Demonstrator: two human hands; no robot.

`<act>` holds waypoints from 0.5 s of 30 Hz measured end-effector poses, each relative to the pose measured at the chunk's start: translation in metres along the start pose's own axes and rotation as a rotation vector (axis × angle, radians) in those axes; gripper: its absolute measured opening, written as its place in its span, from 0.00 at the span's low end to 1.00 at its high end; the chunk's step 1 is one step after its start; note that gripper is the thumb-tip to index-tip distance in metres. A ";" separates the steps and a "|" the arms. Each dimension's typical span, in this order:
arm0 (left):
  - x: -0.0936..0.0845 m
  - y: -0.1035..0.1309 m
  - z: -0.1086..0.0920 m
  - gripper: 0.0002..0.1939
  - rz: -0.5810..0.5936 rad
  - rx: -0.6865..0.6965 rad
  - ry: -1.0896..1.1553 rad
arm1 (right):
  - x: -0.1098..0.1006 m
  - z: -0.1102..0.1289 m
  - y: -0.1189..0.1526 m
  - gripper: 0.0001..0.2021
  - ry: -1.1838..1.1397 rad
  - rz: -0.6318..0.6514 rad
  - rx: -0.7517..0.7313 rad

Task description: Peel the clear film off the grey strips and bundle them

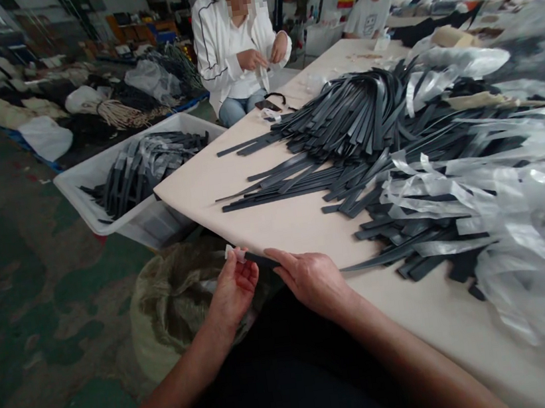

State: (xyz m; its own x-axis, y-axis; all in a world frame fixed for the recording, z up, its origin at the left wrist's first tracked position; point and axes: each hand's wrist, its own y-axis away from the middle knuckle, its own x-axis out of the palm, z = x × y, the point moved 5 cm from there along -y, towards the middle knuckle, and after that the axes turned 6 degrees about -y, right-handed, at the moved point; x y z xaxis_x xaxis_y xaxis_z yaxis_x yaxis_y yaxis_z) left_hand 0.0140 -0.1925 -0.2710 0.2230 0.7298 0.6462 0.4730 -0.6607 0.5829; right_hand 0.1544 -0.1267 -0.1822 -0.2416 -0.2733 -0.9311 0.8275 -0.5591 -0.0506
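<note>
Over the near edge of the table [275,227], my right hand [313,280] is closed around a dark grey flat strip [261,259]. One length of that strip trails out behind the hand along the tabletop. At its front end, my left hand [238,282] pinches a small piece of whitish film [235,254]. The film is at the strip's tip; whether it is still stuck there I cannot make out. A large heap of similar dark strips [341,118] covers the table ahead and to the right.
Crumpled clear plastic film [532,230] lies at the right. A white bin [148,213] with dark strips stands left of the table, and an open sack [166,311] sits below my left hand. Opposite, a person in a white jacket [211,45] sits; another person [372,13] is farther back.
</note>
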 end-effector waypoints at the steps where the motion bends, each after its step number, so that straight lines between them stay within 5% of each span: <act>1: 0.000 0.000 0.002 0.10 0.012 -0.007 -0.010 | 0.000 0.000 -0.001 0.18 0.003 0.012 -0.004; 10: -0.008 -0.001 0.034 0.04 0.167 -0.075 -0.086 | 0.011 0.006 -0.009 0.19 0.015 0.074 -0.036; 15: -0.020 -0.015 0.006 0.08 -0.049 0.020 -0.023 | -0.007 -0.018 0.015 0.25 0.096 0.150 0.003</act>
State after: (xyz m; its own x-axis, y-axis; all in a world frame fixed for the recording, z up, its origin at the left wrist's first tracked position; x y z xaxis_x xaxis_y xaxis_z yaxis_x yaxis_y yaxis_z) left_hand 0.0074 -0.1965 -0.2959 0.2183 0.7652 0.6057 0.5011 -0.6205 0.6032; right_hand 0.1782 -0.1192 -0.1829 -0.0661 -0.2781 -0.9583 0.8493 -0.5198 0.0922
